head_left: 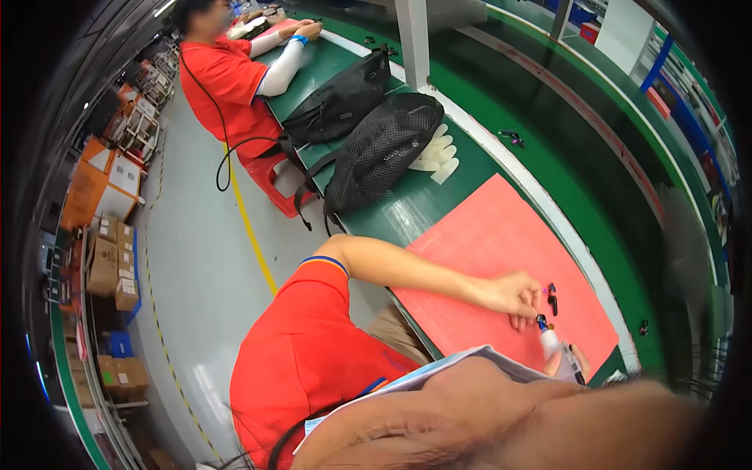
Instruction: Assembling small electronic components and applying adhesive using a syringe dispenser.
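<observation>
From the head camera I see my left hand (513, 296) resting on the red mat (486, 243), fingers curled down onto a small black part (552, 299) lying just beside them. My right hand (565, 362) is wrapped around a small white squeeze bottle (551, 341), its dark nozzle tipped toward the left fingers; I cannot tell what is inside. Farther up the green bench (407, 207) lie two black mesh bags (376, 149) and white gloves (435, 153).
</observation>
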`<state>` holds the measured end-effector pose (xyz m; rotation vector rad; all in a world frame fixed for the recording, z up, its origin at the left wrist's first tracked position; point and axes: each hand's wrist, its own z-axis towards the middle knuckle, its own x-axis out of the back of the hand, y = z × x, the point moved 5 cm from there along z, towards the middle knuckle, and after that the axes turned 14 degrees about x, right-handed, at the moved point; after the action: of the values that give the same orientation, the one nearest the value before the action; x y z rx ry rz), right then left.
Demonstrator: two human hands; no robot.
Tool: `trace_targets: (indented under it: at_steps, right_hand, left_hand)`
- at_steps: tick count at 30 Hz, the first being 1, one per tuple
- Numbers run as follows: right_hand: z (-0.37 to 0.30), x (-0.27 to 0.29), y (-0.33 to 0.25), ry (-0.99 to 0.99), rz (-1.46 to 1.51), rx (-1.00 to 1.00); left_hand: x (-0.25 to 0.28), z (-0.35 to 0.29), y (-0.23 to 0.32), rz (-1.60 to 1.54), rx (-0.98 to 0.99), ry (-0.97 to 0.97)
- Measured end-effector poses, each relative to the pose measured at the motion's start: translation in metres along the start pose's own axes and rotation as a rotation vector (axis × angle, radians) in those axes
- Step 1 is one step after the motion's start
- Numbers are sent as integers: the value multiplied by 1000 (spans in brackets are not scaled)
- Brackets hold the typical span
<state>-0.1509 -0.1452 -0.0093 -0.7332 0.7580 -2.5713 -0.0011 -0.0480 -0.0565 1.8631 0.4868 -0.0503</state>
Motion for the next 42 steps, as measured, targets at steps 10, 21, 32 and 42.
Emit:
trace_targets:
  at_steps: [10,21,32,42]
  right_hand:
    - [11,22,13,87,102,-156]
    - [-3,22,38,317,669,-530]
    - [26,16,-7,96,98,49]
    - [26,6,-25,-43,-22,146]
  left_hand:
    - [2,7,3,-68,-20,-34]
    - [-9,3,16,146,-213,-378]
    - [11,12,19,116,192,-72]
    - [8,8,10,110,180,-31]
